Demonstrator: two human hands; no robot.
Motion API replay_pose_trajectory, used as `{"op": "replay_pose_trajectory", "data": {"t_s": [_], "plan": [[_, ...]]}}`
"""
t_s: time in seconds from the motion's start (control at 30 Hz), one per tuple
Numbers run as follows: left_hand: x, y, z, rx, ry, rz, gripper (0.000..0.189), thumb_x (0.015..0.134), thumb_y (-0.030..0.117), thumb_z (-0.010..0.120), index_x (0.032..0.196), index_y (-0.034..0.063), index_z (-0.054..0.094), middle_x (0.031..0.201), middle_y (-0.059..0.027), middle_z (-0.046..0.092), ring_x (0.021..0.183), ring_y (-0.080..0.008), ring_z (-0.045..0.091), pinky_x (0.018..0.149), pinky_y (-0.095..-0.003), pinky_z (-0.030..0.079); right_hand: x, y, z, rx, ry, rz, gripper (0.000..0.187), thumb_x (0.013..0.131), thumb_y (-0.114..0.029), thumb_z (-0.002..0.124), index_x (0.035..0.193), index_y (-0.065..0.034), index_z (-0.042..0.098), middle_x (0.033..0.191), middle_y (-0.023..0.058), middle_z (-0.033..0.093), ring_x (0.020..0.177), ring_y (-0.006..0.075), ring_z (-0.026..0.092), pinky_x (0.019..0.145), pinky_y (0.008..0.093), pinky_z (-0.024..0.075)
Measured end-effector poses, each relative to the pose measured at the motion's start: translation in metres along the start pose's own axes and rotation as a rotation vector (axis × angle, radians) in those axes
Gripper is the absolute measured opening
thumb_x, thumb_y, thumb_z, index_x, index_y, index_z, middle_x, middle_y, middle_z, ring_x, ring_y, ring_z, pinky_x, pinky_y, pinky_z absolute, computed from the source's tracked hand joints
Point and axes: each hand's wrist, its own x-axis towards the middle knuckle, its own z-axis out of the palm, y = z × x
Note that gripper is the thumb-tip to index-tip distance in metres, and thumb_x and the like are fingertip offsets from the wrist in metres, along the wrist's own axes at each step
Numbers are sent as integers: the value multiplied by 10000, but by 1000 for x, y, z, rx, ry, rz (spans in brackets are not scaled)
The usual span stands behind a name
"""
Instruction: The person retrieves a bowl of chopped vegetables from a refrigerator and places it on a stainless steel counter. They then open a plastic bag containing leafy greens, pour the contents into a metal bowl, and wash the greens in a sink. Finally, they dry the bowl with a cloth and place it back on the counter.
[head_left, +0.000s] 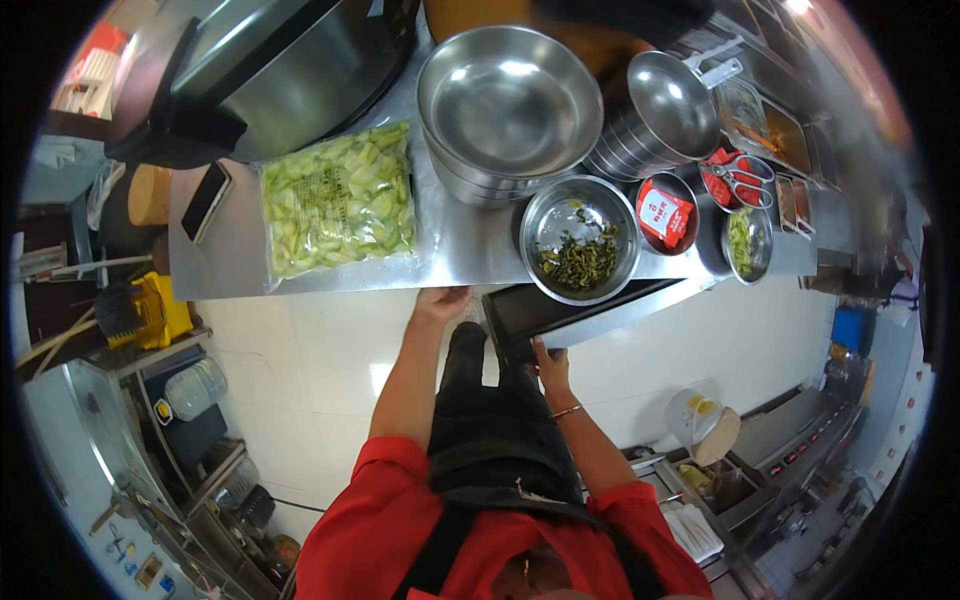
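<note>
My left hand (442, 302) is at the front edge of the stainless steel counter (457, 262), its fingers partly hidden under the edge. With my right hand (551, 364) I hold the edge of an open refrigerator-style door (622, 319) below the counter, thumb on top. On the counter lies a clear bag of sliced green vegetable (337, 206). Stacked steel bowls (510, 105) stand behind, and a steel bowl of chopped dark greens (581, 255) sits at the edge, above the door.
A phone (206, 202) lies at the counter's left. To the right are a bowl of red packets (666, 214), scissors (739, 180), a bowl of pale green pieces (742, 244) and stacked steel pans (667, 105). Shelving with a plastic jug (196, 388) stands left; a white bucket (694, 416) is behind right.
</note>
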Motion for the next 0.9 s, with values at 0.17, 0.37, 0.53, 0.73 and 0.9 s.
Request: {"op": "replay_pose_trajectory", "data": {"t_s": [0.17,0.37,0.53,0.73,0.9], "plan": [[-36,-1,-2,41,413,170,423,944,360,377,1061,-35,475,1026,-154,540,963,-288,550,829,-385,496,49,-10,10,-92,-214,-274,360,891,-309,543,1012,-7,389,965,109,534,746,161,608,589,274,488],[-4,-31,19,-15,62,224,212,881,200,506,989,27,564,982,-92,605,922,-228,577,842,-375,487,147,2,9,-388,-263,-635,225,896,-173,519,965,35,569,851,103,636,800,170,623,652,284,514],[33,-28,20,-491,-210,-18,217,856,201,503,974,34,577,974,-97,618,924,-217,582,818,-370,491,131,0,2,-567,-487,-486,360,870,-55,520,1202,-46,381,1091,74,534,788,159,637,635,284,513],[37,-65,-40,-522,-371,149,176,869,250,469,860,106,570,807,-31,600,688,-182,574,566,-324,496,84,11,-5,-715,-550,-437,324,858,-63,531,1168,-53,439,1084,91,558,753,175,653,600,267,524],[-108,-104,-140,-495,-70,232,179,885,266,459,858,122,562,743,-22,566,610,-140,509,494,-264,425,77,36,21,-772,-574,-527,214,834,-31,551,1047,-16,528,953,115,602,739,180,653,595,283,528]]}}
